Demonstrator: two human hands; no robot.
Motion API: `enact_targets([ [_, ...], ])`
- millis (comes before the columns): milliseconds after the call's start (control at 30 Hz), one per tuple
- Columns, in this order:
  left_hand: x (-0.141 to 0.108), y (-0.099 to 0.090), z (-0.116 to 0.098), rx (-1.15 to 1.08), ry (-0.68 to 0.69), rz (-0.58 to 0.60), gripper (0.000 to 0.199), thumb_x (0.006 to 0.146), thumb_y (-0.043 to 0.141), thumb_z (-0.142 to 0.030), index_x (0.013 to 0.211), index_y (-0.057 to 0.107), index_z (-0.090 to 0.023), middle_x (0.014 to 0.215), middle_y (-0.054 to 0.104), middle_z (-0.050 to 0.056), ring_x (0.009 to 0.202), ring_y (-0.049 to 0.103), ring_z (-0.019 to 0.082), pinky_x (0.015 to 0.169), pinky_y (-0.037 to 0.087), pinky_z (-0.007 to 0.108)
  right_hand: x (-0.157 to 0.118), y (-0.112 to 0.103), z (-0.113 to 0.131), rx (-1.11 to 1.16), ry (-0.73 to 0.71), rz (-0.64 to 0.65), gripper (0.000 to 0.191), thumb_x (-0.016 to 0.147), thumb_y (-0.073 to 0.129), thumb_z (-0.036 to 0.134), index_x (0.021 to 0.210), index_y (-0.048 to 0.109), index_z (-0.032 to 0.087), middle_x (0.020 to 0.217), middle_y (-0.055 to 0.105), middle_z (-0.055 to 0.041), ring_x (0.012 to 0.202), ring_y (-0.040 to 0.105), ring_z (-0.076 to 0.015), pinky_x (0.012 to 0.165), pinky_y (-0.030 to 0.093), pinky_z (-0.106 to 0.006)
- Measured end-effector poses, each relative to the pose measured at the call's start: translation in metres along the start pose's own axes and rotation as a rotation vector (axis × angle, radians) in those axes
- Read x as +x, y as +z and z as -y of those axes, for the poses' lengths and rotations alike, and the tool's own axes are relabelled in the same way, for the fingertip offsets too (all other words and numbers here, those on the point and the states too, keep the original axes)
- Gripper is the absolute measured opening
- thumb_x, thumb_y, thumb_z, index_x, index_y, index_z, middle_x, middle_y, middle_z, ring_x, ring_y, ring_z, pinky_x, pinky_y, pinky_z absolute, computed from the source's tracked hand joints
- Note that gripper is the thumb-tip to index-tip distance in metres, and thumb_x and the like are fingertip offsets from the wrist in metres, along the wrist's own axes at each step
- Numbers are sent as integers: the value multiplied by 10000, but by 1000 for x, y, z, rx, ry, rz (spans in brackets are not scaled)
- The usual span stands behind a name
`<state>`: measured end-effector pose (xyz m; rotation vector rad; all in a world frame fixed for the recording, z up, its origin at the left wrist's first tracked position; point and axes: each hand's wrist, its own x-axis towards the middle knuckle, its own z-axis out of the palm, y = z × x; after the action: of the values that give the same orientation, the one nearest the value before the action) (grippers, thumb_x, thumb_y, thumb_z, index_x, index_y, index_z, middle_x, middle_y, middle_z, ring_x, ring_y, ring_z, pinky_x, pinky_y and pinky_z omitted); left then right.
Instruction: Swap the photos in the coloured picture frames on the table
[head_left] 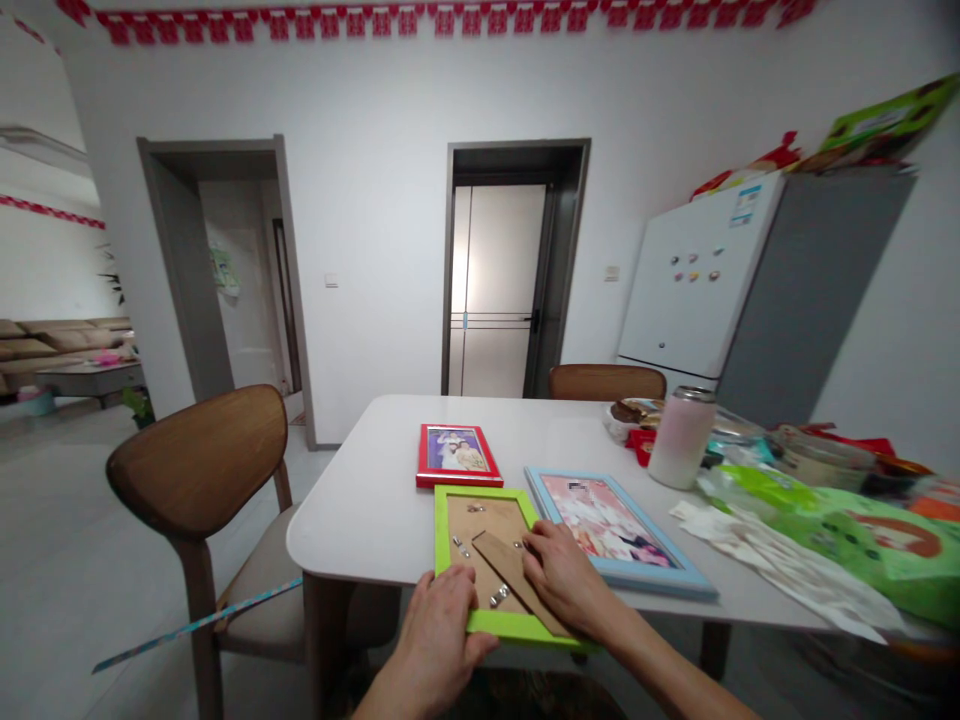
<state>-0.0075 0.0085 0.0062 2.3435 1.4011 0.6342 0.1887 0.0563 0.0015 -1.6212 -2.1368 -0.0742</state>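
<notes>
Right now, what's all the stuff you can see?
Green frame: one, lime, table's near edge, back up
Stand flap: one, brown, on its back
Metal clips: several, silvery, around the flap
Red frame: one, red, beyond it
Blue frame: one, pale blue, right of it
Table: one, white, middle
Chairs: two, brown, left and behind table
Bottle: one, pink-white, table's right
Cloth: white, below bottle, count unclear
Bag: one, green, far right
Fridge: one, white and grey, right
Door: one, pale, middle doorway
Garlands: two visible, red, high on walls
Sofa: one, beige, far left
Other clutter: uncounted, mixed colours, table's right
Hands: two, left on green frame, right on flap
</notes>
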Motion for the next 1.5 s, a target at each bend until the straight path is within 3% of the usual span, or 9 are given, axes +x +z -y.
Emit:
enact_targets([
  [100,0,-2,4,12,34,-1,419,679,577,-323,1064,461,-206,1060,541,15,1004,445,168,918,274,303,-11,-4,10,53,-113,5,284,756,382,219,956,582,192,989,512,-86,914,443,-195,800,338,-327],
  [233,-1,-2,7,13,45,-1,434,680,578,-315,1077,444,-201,983,557,0,943,463,162,891,295,286,-26,-17,32,137,-315,102,250,784,377,236,900,594,283,942,519,-36,884,445,-171,771,351,-322],
  [333,-1,-2,8,21,50,-2,437,682,576,-315,1081,440,-200,1009,546,5,963,451,166,894,289,283,-32,-25,41,155,-365,130,225,781,405,247,892,592,306,937,514,-28,901,430,-172,784,346,-333],
  [700,-3,-5,9,-12,36,-17,443,678,571,-307,1091,443,-209,968,555,-5,936,461,160,876,315,262,-29,-26,38,241,-337,176,240,777,405,262,920,598,268,1012,523,-49,939,437,-183,822,348,-339],
  [867,-5,-7,11,-23,16,-7,456,676,566,-297,1105,443,-204,1015,549,8,985,449,164,911,296,261,2,-9,46,259,-262,132,321,807,341,262,1025,569,204,983,549,-88,903,468,-179,800,350,-307],
  [1033,-7,-8,12,-30,16,0,506,667,580,-291,1137,412,-207,1146,490,19,1059,406,162,944,261,251,28,12,57,151,-262,148,249,767,383,188,817,626,198,878,566,-54,858,462,-163,760,327,-285],
  [1133,-9,-9,12,-45,25,-3,401,660,590,-283,1035,472,-209,1101,511,7,1014,428,162,904,301,244,30,16,62,128,-298,177,216,746,409,178,728,624,199,862,571,-42,871,446,-169,746,311,-284],
  [1300,-9,-12,10,-54,34,-20,341,655,604,-285,964,483,-208,1000,537,-7,914,461,163,835,347,251,27,20,64,150,-230,157,290,737,389,119,926,595,194,913,582,-55,886,443,-172,751,302,-286],
  [1500,-9,-14,9,-39,32,7,314,681,577,-292,966,480,-202,1024,527,3,936,451,163,884,304,264,30,16,67,175,-241,195,275,759,379,144,869,622,211,933,604,-39,888,443,-173,759,296,-295],
])
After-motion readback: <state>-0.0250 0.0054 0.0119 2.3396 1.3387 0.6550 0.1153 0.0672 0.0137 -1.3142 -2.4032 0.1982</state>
